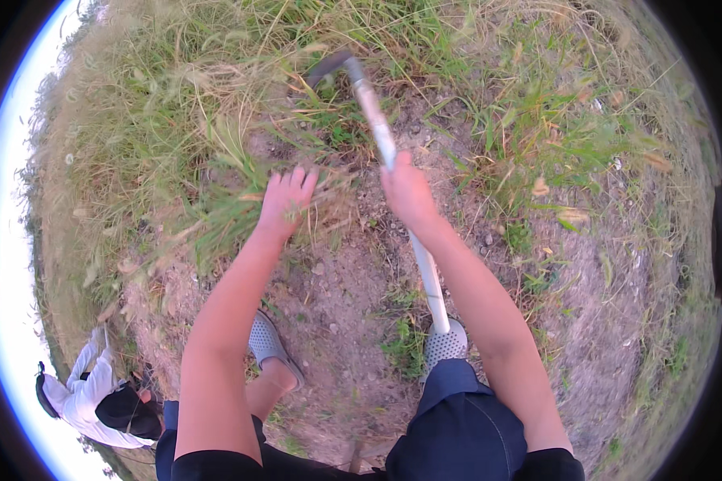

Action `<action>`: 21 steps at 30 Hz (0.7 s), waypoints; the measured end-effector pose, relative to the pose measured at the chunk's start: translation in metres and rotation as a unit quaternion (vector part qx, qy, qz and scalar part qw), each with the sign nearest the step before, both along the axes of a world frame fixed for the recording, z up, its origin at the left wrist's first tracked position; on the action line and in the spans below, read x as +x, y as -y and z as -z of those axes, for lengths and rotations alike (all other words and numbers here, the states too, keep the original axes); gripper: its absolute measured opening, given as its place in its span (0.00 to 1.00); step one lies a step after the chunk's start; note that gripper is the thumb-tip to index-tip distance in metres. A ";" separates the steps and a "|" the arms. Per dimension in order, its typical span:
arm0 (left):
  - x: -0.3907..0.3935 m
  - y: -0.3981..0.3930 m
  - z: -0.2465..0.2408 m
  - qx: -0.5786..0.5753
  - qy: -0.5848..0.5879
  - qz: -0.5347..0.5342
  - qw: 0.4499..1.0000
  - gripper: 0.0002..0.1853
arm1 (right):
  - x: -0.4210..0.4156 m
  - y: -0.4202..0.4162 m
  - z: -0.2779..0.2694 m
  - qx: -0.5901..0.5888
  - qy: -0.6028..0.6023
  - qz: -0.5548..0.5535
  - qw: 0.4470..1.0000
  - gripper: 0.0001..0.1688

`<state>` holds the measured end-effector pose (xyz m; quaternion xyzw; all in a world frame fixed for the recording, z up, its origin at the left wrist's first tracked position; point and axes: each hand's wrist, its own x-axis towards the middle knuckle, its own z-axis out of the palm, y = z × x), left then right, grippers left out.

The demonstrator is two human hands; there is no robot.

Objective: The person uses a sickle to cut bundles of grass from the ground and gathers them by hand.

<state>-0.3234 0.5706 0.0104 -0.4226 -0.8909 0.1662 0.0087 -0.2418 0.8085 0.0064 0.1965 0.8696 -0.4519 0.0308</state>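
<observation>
My right hand is closed around the pale handle of a sickle. The sickle's dark curved blade points left at the far end, over grass and bare soil. The handle's near end reaches down over my right clog. My left hand is closed on a bunch of green and dry grass, which spreads to its left and is blurred. Its fingertips face away from me. The two hands are apart, with soil and low weeds between them.
Tall seed-headed grass surrounds the stony soil. My perforated clogs stand on that soil. At the lower left, another person in a white top and dark cap bends over. Green weeds grow beside my right foot.
</observation>
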 end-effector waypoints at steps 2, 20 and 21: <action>-0.024 -0.014 -0.003 0.108 -0.069 0.044 0.991 0.39 | 0.009 0.016 0.007 -0.002 0.030 -0.064 0.998 0.19; -0.005 -0.021 -0.007 -0.003 0.206 -0.164 0.965 0.13 | 0.152 -0.035 0.019 0.026 0.152 -0.007 0.988 0.23; 0.022 -0.028 -0.015 0.021 0.219 -0.138 0.966 0.13 | 0.182 -0.046 0.000 0.041 0.208 0.003 0.977 0.23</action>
